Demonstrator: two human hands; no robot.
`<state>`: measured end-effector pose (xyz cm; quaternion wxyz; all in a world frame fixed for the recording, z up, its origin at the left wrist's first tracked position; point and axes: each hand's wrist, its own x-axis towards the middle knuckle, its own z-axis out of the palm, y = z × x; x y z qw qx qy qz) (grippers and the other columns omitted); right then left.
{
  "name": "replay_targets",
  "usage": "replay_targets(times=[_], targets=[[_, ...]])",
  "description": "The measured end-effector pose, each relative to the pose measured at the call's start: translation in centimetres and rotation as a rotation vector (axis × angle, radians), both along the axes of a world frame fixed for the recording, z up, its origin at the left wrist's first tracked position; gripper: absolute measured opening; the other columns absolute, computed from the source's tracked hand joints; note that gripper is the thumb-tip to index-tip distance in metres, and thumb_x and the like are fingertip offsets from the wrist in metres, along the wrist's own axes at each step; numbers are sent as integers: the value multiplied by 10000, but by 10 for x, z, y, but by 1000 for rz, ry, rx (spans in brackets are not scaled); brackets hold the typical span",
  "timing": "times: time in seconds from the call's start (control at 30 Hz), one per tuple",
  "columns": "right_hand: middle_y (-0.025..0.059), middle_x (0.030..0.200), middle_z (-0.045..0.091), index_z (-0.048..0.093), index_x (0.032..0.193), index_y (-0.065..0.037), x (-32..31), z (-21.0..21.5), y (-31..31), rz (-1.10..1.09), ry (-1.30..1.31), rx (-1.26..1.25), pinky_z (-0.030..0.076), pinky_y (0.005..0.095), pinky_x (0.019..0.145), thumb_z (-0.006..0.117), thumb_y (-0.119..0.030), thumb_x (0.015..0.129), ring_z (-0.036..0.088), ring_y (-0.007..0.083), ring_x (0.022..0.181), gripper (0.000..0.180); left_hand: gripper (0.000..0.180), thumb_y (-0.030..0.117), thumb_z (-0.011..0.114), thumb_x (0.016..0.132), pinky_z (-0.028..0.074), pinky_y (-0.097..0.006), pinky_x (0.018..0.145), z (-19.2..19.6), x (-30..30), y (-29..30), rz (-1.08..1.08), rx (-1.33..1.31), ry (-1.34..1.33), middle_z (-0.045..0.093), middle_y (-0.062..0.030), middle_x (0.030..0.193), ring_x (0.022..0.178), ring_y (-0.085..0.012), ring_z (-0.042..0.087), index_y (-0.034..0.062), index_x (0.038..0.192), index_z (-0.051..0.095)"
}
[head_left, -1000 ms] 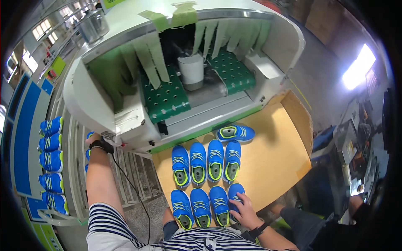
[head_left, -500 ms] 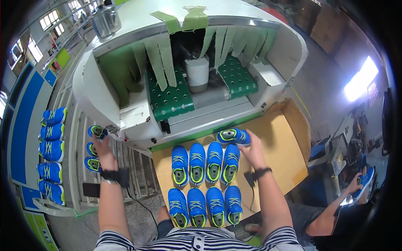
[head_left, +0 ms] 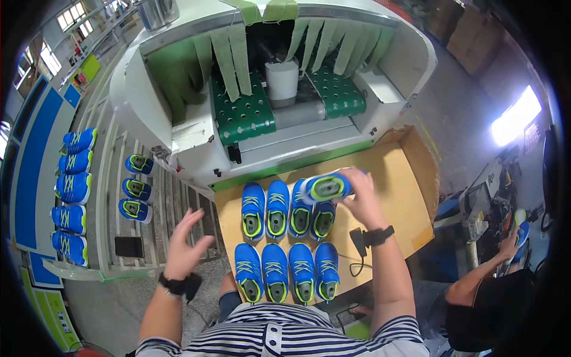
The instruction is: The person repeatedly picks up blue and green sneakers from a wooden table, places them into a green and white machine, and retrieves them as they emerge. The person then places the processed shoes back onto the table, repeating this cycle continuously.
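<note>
My right hand (head_left: 361,201) grips a blue shoe with a lime-green sole (head_left: 325,187), lifted and tipped on its side above the brown worktable (head_left: 392,196). Below it stand two rows of matching blue shoes (head_left: 279,238), toes pointing away from me. My left hand (head_left: 184,241) hovers open, fingers spread, over the slatted metal rack (head_left: 172,208) left of the table and holds nothing. Three more blue shoes (head_left: 135,187) lie on that rack, well left of my hand.
A white machine with green perforated belts (head_left: 244,113) and hanging green strips stands just behind the table. A row of blue shoes (head_left: 72,196) lines a shelf at far left. Another person's arm (head_left: 476,279) works at the lower right. A dark phone (head_left: 129,246) lies on the rack.
My right hand has picked up the single shoe from the table's far edge and turned it sideways. My left hand has let go of a shoe on the rack and drawn back toward me.
</note>
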<state>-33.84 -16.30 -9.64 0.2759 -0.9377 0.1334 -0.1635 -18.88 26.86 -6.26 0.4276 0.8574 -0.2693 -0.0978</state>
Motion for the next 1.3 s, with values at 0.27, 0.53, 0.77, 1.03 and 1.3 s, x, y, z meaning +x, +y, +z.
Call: replay_targets(times=[0.27, 0.53, 0.77, 1.03, 1.3], targets=[[125, 1369, 545, 567, 1336, -122, 0, 57, 101, 215, -176, 71, 312, 509, 1156, 876, -154, 702, 484, 359, 1313, 706, 933, 136, 755, 803, 234, -437, 1240, 17, -27, -132, -675, -231, 110, 321, -218, 1608, 1505, -360, 290, 52, 1594, 268], [289, 1542, 274, 156, 1577, 7, -21, -147, 108, -403, -57, 382, 258, 476, 1217, 844, -64, 759, 291, 446, 1441, 1071, 805, 70, 704, 804, 268, -448, 1219, -3, -33, -134, -289, -410, -168, 389, -195, 1553, 1462, -371, 352, 31, 1532, 361], [263, 1380, 476, 188, 1538, -48, -37, -124, 90, -628, -158, 885, 430, 397, 1067, 747, -72, 806, 535, 325, 1246, 921, 795, 74, 699, 848, 350, -407, 1162, 29, 44, -223, 130, -573, -353, 411, -192, 1486, 1378, -329, 435, 32, 1545, 320], [179, 1432, 430, 274, 1517, -48, 28, 60, 49, -366, -690, 692, 412, 399, 1092, 739, -91, 864, 498, 284, 1279, 803, 1006, 241, 735, 872, 304, -439, 1198, 29, 154, -251, 145, -260, -185, 230, -371, 1571, 1451, -485, 305, -67, 1575, 85], [270, 1450, 499, 214, 1619, -263, 179, 68, -61, -499, -84, -62, 474, 446, 1043, 703, -103, 860, 574, 425, 1239, 917, 924, 239, 725, 885, 173, -521, 1236, 0, 17, -208, -199, -158, -261, 35, -272, 1671, 1539, -474, 94, 79, 1618, 187]])
